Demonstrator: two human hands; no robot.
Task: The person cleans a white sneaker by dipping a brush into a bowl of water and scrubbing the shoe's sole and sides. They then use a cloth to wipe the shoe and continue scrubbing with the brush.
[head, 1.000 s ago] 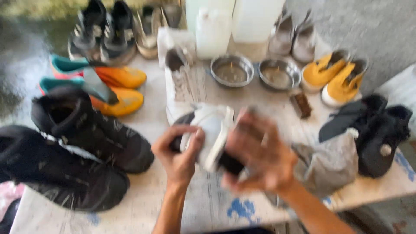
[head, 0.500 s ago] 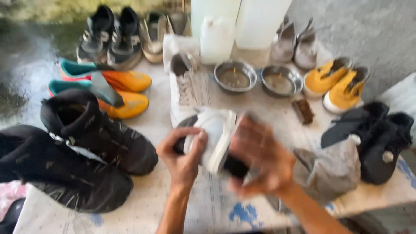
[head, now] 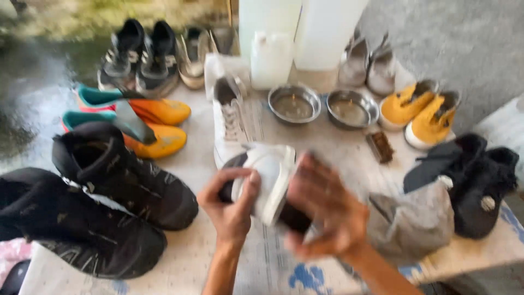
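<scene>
Black high-top boots (head: 103,202), a pair, are the biggest things I see, lying at the left of the table (head: 191,164). Right of them, at the table's near middle, my two hands are closed on a white shoe (head: 267,175) with a dark sole, held up on its side. My left hand (head: 232,205) clamps its heel end, thumb laid over the white upper. My right hand (head: 325,213) is blurred and wraps the sole side; I cannot tell what, if anything, lies under its palm. The hands are near each other, with only the shoe between them. A second white shoe (head: 229,117) stands just behind. Orange and teal shoes (head: 147,125) lie left of it. Two metal bowls (head: 322,106) sit farther back, and a small brown brush (head: 380,146) lies to the right.
</scene>
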